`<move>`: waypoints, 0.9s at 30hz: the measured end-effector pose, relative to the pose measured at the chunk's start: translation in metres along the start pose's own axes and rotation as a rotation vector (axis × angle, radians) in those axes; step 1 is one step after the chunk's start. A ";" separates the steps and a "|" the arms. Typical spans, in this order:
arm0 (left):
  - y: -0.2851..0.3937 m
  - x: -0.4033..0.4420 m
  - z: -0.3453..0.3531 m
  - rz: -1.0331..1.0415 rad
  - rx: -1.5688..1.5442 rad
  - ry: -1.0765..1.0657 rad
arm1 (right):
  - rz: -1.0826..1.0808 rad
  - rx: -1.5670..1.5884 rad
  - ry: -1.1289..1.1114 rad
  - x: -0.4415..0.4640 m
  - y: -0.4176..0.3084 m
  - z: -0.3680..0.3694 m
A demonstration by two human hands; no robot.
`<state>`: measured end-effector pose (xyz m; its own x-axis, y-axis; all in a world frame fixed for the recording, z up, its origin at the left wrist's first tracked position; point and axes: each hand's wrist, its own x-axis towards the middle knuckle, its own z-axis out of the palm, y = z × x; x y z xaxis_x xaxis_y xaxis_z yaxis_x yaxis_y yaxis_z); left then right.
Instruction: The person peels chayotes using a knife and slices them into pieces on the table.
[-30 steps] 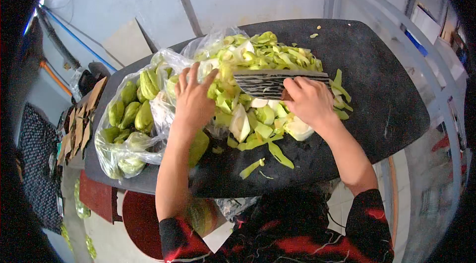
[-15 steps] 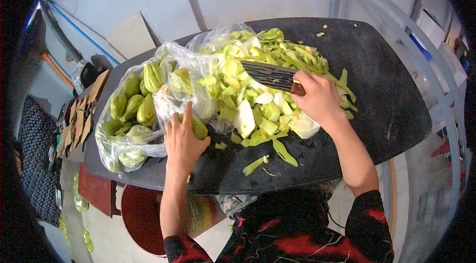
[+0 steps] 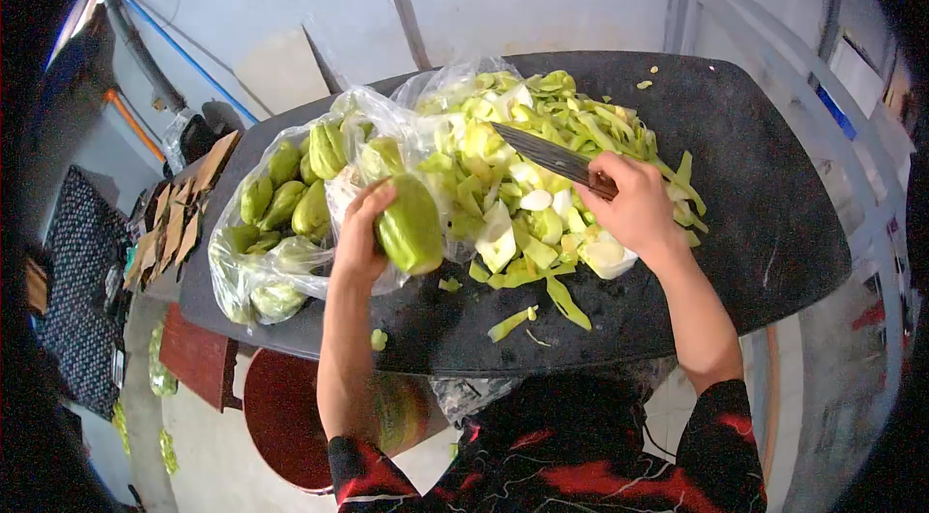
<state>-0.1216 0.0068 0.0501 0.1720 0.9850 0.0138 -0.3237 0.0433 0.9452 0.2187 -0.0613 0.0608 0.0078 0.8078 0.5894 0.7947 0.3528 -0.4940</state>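
At nine o'clock from the centre of the desk [image 3: 774, 213], a green chayote [image 3: 413, 226] is sitting in the left hand [image 3: 361, 234], whose fingers are curling around its nine o'clock side. The right hand [image 3: 634, 210], at three o'clock, is closing round the handle of a knife [image 3: 544, 151], its blade pointing toward ten o'clock over a heap of peelings [image 3: 590, 126]. Whether the blade is touching them, I cannot tell. Farther out at nine, a clear plastic bag [image 3: 235, 276] is holding whole chayotes [image 3: 283, 203]. A pale cut piece [image 3: 608, 257] is lying at four o'clock, a peel strip [image 3: 568, 305] at five.
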 end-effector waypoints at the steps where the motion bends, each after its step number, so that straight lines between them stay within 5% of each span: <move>1: -0.001 0.002 0.011 -0.080 -0.151 0.023 | -0.006 0.071 0.023 -0.001 -0.001 0.003; 8: -0.023 0.018 0.089 -0.116 -0.601 0.008 | -0.075 0.297 0.215 -0.011 -0.032 0.019; 15: -0.035 -0.003 0.135 -0.121 -0.507 -0.129 | -0.033 0.353 0.223 -0.012 -0.030 0.009; 21: -0.029 -0.007 0.115 -0.062 -0.317 -0.452 | -0.029 0.540 0.357 -0.003 -0.006 0.012; 27: -0.023 -0.003 0.091 -0.131 -0.334 -0.587 | 0.078 0.404 0.152 -0.003 -0.021 -0.001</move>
<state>-0.0297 -0.0127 0.0580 0.6747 0.7183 0.1696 -0.5189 0.2983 0.8011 0.2030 -0.0719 0.0697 0.1710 0.7714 0.6130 0.4868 0.4747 -0.7333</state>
